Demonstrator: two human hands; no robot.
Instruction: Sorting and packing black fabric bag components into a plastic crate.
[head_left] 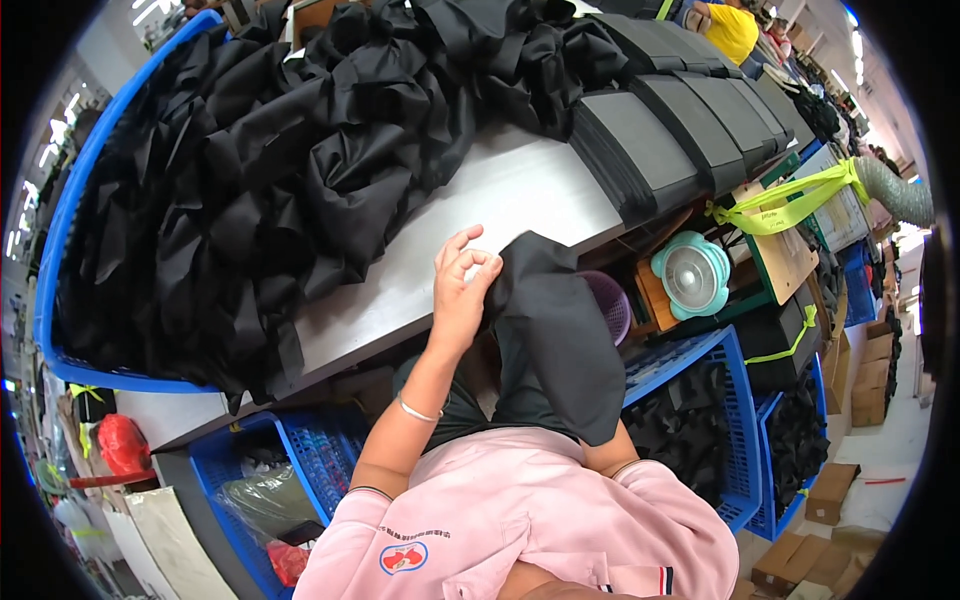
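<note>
Our left hand (459, 290) pinches with its fingers (480, 259) the upper left edge of the black cloth piece (568, 345), which runs long, down and right over our lap (515, 385), hiding our right hand, whose grip we can't tell.

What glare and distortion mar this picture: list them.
In the head view, the metal tabletop carries a sheen, ceiling lights glare white and the handled black cloth looks matte; also in the head view, fisheye distortion bows the edge of the large blue basket.
</note>
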